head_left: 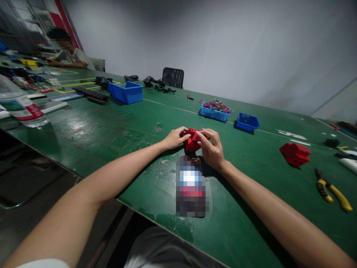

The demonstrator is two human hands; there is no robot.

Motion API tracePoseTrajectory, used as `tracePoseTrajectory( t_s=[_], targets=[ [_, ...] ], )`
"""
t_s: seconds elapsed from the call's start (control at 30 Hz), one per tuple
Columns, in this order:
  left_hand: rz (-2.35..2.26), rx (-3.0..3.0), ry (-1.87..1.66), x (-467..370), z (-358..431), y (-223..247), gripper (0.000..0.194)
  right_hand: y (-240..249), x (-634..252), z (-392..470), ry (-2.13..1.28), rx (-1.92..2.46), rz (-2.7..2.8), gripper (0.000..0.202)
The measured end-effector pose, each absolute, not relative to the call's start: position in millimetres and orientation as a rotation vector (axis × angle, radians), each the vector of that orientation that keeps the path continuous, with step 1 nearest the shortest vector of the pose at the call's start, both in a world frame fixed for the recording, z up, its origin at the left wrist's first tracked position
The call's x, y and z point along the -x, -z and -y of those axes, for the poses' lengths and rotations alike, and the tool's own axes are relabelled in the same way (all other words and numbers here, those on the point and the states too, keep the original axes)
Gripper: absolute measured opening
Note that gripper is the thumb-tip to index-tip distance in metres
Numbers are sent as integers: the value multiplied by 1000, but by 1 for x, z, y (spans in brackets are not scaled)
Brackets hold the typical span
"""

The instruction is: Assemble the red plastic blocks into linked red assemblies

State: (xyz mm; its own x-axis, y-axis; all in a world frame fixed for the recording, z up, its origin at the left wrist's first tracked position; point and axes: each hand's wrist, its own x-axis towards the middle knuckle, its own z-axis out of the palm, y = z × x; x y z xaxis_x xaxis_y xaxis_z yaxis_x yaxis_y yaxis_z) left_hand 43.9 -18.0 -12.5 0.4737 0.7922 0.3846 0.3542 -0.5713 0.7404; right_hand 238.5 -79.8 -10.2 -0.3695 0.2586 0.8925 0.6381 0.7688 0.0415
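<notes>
A red block-like part (192,143) with small holes sits between my two hands, just above or on the green table. My left hand (176,137) grips its left side with thumb and fingers. From the right, my right hand (213,148) has its fingers bent over the top and right side of the same part. Just in front of the hands, a phone-like flat object (192,203) lies on the table, its surface mostly blurred out. A second red block-like part (295,154) rests further right, apart from both hands.
Pliers (330,190) with yellow-black handles lie at right. Beyond my hands stand a blue bin (214,112) of colourful wire-like pieces, a smaller blue bin (247,121) and a larger blue bin (126,93). A water bottle (23,104) is at left; another person (72,56) sits at far left.
</notes>
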Motion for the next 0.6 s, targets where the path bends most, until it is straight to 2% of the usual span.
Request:
tracePoseTrajectory(
  t_s=[0.6],
  targets=[
    [-934,-2160,-969,-44,20,11,36,9,-240,78,494,690,1998,47]
  ],
)
